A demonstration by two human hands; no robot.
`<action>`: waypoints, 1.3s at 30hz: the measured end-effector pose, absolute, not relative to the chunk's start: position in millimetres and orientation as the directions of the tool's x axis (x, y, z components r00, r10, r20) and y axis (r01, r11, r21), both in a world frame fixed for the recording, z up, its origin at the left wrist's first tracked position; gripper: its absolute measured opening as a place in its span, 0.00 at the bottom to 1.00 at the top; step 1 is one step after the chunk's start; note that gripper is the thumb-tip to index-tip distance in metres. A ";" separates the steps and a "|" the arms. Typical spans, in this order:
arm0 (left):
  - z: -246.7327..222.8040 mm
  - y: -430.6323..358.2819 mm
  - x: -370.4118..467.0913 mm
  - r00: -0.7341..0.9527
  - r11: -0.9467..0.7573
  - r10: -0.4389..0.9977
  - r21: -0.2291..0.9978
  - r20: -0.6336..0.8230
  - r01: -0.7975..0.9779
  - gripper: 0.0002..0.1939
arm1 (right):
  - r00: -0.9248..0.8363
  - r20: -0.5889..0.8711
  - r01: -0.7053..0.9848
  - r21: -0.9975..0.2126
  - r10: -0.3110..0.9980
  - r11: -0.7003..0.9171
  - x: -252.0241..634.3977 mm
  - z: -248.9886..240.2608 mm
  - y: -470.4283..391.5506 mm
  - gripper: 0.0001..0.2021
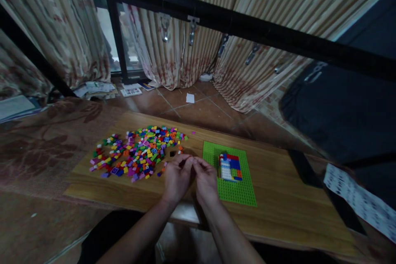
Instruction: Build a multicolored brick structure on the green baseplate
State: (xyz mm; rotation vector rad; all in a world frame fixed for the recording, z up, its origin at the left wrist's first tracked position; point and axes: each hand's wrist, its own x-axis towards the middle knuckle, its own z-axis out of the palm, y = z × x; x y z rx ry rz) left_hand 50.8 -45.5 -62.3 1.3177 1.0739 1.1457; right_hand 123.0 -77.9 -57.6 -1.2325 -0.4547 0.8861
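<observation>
My left hand (177, 175) and my right hand (206, 177) meet over the front half of the wooden table, fingertips pinched together. Whatever they hold, if anything, is hidden or too small to name. Just right of my right hand lies a green studded baseplate (236, 194). On it stands a block of joined bricks (230, 168), white on the left, with blue, red, green and orange parts. To the left of my left hand spreads a big loose pile of small coloured bricks (139, 150).
The wooden table (284, 210) spans the middle. A dark flat object (305, 169) lies at its right end, near a printed sheet (355, 198). Striped curtains and a black rail stand beyond; papers lie on the tiled floor.
</observation>
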 end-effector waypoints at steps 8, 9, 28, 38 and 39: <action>-42.1 -33.6 40.7 0.113 0.228 0.973 0.907 -0.200 -0.354 0.16 | 0.665 -0.119 -0.136 -0.990 0.737 -0.037 136.7 -75.3 -63.0 0.12; -39.2 -31.4 38.7 0.159 0.278 0.959 0.877 -0.233 -0.393 0.17 | 0.634 -0.084 -0.053 -0.996 0.769 -0.065 136.7 -75.5 -61.3 0.11; -33.1 -41.5 43.8 0.585 0.572 0.754 0.738 -0.299 -0.359 0.20 | 0.299 0.251 0.517 -0.854 0.921 0.065 162.8 -30.8 -120.2 0.20; -39.9 -61.4 55.6 0.733 0.607 0.618 0.766 -0.284 -0.214 0.17 | 0.309 0.255 0.561 -0.827 0.916 0.041 183.0 -36.5 -157.7 0.15; -41.3 -63.9 57.8 0.742 0.614 0.606 0.761 -0.286 -0.208 0.17 | 0.316 0.256 0.567 -0.823 0.914 0.035 184.9 -37.7 -161.3 0.14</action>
